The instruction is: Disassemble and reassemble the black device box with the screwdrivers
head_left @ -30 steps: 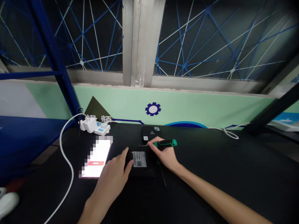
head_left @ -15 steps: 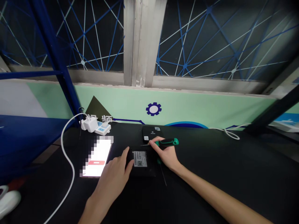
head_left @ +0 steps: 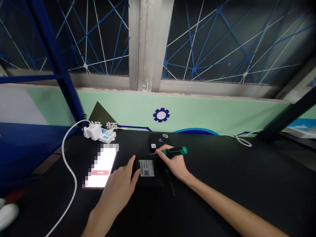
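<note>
A flat black device (head_left: 148, 172) with a white label lies on the dark table (head_left: 222, 184). My left hand (head_left: 118, 189) rests open on its left edge, fingers flat and pressing it down. My right hand (head_left: 172, 163) is closed round a green-and-black screwdriver (head_left: 175, 151), whose thin shaft points left over the device's far edge. A second thin tool (head_left: 171, 184) lies on the table just below my right hand.
A lit phone (head_left: 101, 169) lies left of the device. A smaller black box (head_left: 158, 141) sits behind it. A white power strip with a charger (head_left: 98, 133) and white cable (head_left: 67, 171) are at the back left. Another white cable (head_left: 243, 141) lies back right. Blue rack posts stand left.
</note>
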`<state>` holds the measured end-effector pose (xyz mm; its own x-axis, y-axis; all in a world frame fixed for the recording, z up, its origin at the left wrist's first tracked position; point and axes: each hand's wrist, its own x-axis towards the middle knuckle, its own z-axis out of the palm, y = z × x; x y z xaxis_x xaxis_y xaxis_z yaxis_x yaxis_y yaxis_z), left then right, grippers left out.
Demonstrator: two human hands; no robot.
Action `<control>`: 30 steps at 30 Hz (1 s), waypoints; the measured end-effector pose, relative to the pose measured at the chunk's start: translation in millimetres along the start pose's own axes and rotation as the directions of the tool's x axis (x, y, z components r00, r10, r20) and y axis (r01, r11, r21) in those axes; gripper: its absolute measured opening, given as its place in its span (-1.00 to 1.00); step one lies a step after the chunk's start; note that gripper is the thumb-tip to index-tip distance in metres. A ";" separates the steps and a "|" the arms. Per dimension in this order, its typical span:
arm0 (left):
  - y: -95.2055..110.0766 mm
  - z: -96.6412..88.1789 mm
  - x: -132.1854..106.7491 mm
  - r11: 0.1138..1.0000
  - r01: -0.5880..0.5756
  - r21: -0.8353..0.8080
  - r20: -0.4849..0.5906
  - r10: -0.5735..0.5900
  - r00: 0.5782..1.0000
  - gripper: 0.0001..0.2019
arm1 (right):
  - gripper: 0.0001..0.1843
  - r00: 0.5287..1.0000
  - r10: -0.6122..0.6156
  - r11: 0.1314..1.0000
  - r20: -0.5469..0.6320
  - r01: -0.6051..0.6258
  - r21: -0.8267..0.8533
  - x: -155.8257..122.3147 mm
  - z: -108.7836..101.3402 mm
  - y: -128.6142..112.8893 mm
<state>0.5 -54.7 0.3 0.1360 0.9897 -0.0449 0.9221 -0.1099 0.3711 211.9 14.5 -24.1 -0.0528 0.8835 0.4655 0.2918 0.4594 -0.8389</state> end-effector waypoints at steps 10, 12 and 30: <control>-2.7 2.0 1.7 1.000 -0.001 -0.005 0.007 0.001 1.000 -0.43 | -0.66 0.999 -0.029 0.997 0.020 0.030 -0.071 1.6 -0.3 -1.7; -2.4 1.8 1.3 1.000 -0.002 -0.003 0.005 0.002 1.000 -0.43 | -0.67 0.999 -0.043 0.997 0.023 0.045 -0.069 1.3 -0.6 -2.4; 0.4 -5.0 -3.8 1.000 -0.020 -0.018 0.047 0.021 0.999 -0.38 | -0.56 0.989 0.138 0.984 -0.059 -0.130 0.125 1.1 1.2 -0.5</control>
<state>-1.5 -58.1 5.3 0.1721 0.9818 -0.0803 0.9125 -0.1282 0.3884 210.6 15.3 -23.5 0.0447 0.9316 0.3607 0.1743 0.3482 -0.9211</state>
